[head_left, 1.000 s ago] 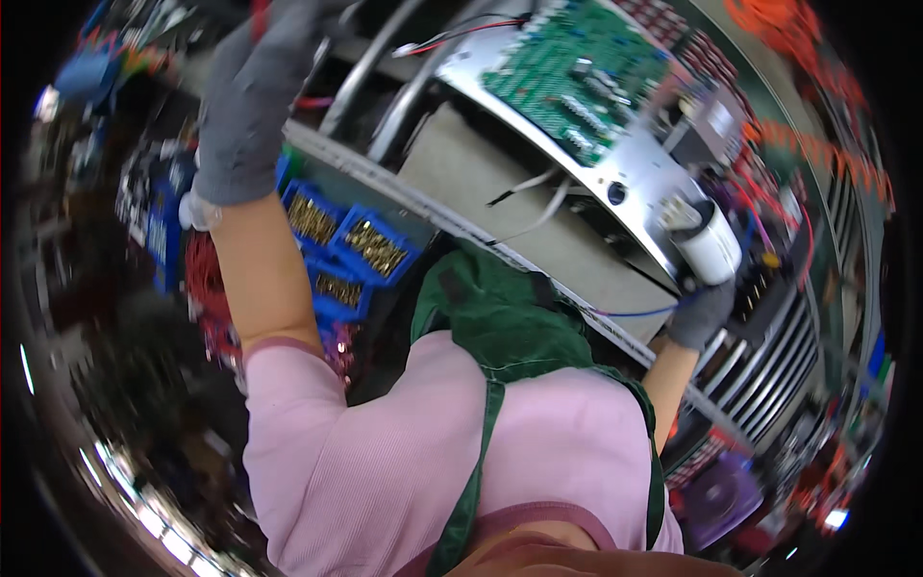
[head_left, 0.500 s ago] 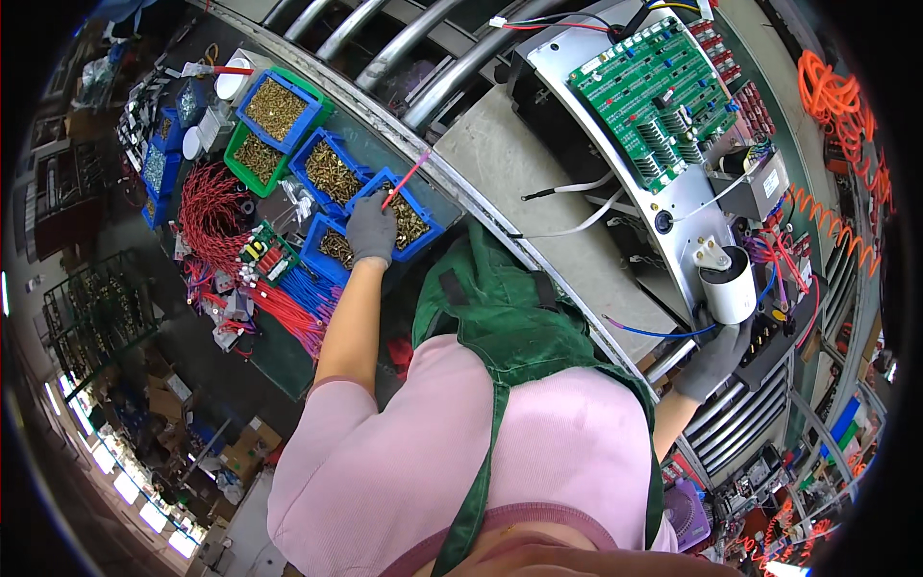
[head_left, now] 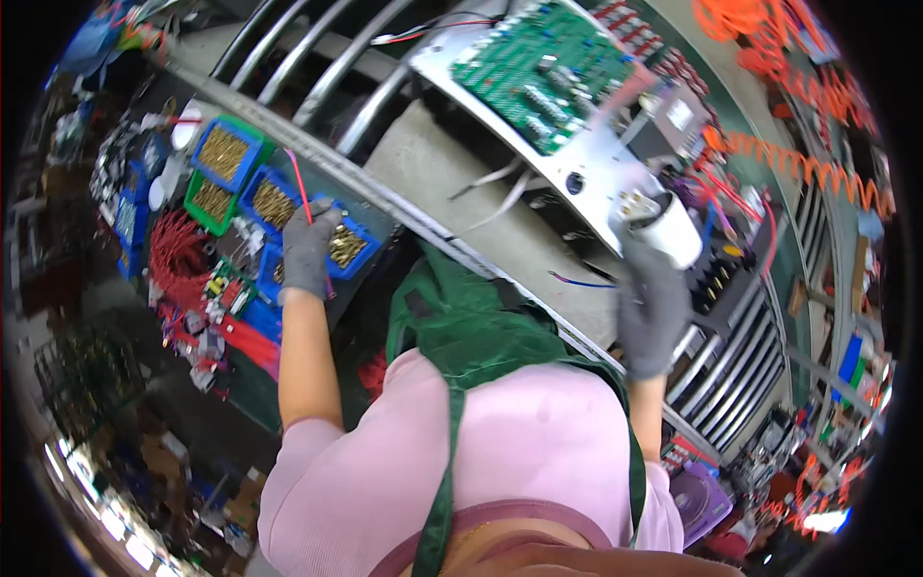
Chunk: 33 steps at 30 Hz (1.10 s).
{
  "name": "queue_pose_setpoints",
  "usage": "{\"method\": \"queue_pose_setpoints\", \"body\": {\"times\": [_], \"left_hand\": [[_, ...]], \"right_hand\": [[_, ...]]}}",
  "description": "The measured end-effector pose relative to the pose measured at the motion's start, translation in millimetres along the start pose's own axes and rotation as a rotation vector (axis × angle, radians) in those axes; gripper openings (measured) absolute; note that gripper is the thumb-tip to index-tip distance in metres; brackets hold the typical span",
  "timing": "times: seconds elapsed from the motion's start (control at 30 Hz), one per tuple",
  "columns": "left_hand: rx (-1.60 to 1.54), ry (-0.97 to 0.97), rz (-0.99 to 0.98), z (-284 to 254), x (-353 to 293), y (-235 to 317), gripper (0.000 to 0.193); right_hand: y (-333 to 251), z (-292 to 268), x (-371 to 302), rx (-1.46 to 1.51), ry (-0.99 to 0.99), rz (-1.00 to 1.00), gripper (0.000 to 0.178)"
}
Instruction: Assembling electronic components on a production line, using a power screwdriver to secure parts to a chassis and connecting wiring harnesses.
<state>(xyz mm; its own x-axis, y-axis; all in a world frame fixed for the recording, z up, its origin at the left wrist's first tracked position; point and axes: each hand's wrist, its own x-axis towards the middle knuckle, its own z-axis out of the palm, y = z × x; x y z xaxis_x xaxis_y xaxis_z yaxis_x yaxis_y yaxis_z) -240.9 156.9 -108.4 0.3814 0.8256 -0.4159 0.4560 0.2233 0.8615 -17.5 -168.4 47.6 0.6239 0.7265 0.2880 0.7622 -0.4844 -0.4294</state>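
Note:
My left hand (head_left: 310, 252), in a grey glove, is above the blue bins of brass fasteners, fingers closed around a thin red wire (head_left: 297, 178). One wire end points up past the fingers, and a short piece shows below the hand. My right hand (head_left: 652, 313), also gloved in grey, is smeared by motion just below a white cylinder (head_left: 673, 234) on the metal-plated unit. A dark blue wire (head_left: 580, 281) ends at this hand's left edge; whether the fingers hold it cannot be seen. A green circuit board (head_left: 543, 72) is fixed on the white metal plate (head_left: 471, 87).
Blue bin (head_left: 348, 248) and green bin (head_left: 210, 202) hold brass parts. Red wire bundles (head_left: 178, 250) and a small circuit board (head_left: 227, 288) lie beside them. Metal rollers (head_left: 317, 77) run along the far side. Orange coiled hoses (head_left: 798, 163) hang at right.
The whole view has shifted, with the bench and unit now further up and left. My right hand has come left toward the white cylinder's lower side. My left hand still grips the red wire.

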Motion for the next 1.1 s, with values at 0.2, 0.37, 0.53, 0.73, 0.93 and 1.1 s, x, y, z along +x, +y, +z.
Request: {"method": "queue_pose_setpoints", "body": {"times": [0.2, 0.37, 0.53, 0.73, 0.93, 1.1], "left_hand": [[-0.486, -0.871, -0.094, 134, -127, 129, 0.055], [-0.416, -1.064, -0.012, 185, -157, 148, 0.053], [-0.302, -1.026, 0.069, 208, -168, 156, 0.038], [-0.145, -1.006, 0.136, 225, -187, 181, 0.028], [0.115, -0.758, 0.714, 250, -163, 180, 0.026], [0.086, -0.516, 1.06, 265, -150, 158, 0.027]], "right_hand": [[-13, 4, 11, 0.224, -0.228, -0.251, 0.034], [21, -39, -9, 0.121, -0.14, -0.243, 0.032], [66, -100, 1, 0.189, 0.253, -0.14, 0.017], [87, -114, 35, 0.586, -0.217, 0.163, 0.022], [128, -134, 68, 0.268, -0.019, 0.009, 0.021], [160, -119, 66, 0.027, -0.464, -0.044, 0.026]]}}
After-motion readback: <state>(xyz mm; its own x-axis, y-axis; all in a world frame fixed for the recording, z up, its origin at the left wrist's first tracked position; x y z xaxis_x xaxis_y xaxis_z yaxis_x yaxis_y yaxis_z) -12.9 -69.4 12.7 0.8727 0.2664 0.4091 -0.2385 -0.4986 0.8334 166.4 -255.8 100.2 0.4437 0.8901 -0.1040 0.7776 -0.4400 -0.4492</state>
